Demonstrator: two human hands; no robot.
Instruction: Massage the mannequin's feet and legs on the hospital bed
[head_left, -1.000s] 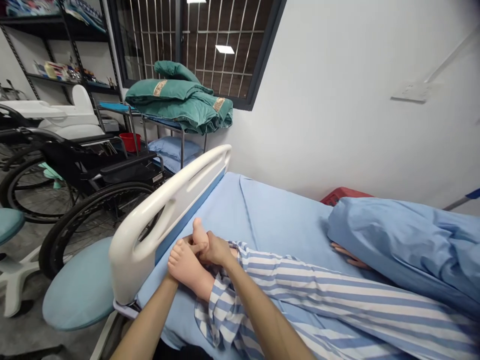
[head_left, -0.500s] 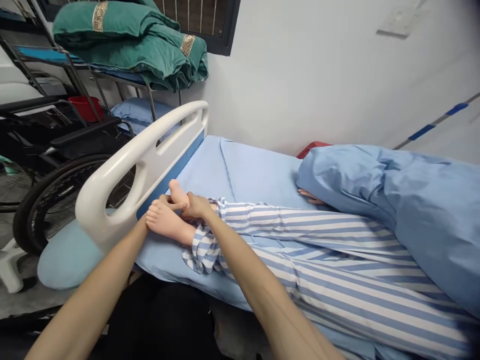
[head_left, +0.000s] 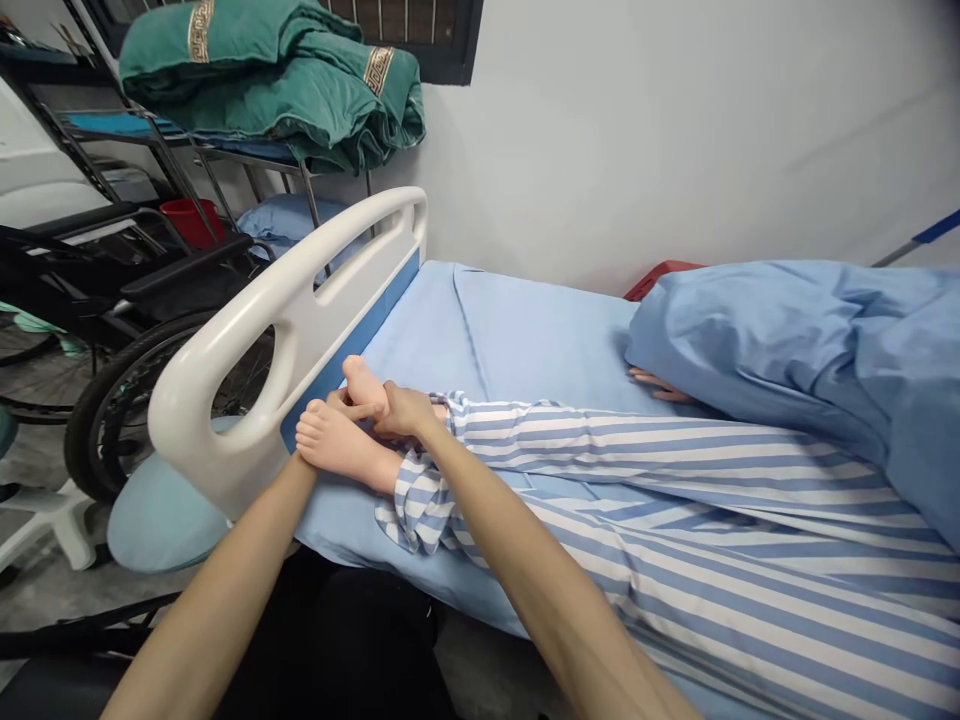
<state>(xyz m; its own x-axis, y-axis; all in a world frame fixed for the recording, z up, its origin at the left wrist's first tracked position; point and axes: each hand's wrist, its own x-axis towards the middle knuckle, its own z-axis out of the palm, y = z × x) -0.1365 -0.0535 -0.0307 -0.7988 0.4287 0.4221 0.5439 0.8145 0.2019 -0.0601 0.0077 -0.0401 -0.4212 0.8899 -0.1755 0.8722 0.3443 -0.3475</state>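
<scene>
Two smooth, pinkish, manikin-like feet come out of blue-and-white striped trousers (head_left: 570, 440) at the foot end of the bed. The far foot (head_left: 363, 382) points toes up near the footboard. My right hand (head_left: 405, 411) is wrapped round it at the ankle side, thumb and fingers closed on it. My left hand (head_left: 349, 406) reaches behind the near foot (head_left: 341, 442), and its visible fingers press on the sole side of the far foot. The near foot hides most of my left palm. It rests against my left wrist.
A white footboard (head_left: 225, 345) stands close left of the feet. Beyond it are a wheelchair (head_left: 124, 400), a red bucket (head_left: 191, 222) and a rack with green folded quilts (head_left: 322, 100). A blue quilt (head_left: 765, 340) covers the right part; fingers (head_left: 660, 383) show under its edge.
The view has shifted slightly, so the bed's right side sits further right. Both hands keep their hold on the far foot, with little visible movement.
</scene>
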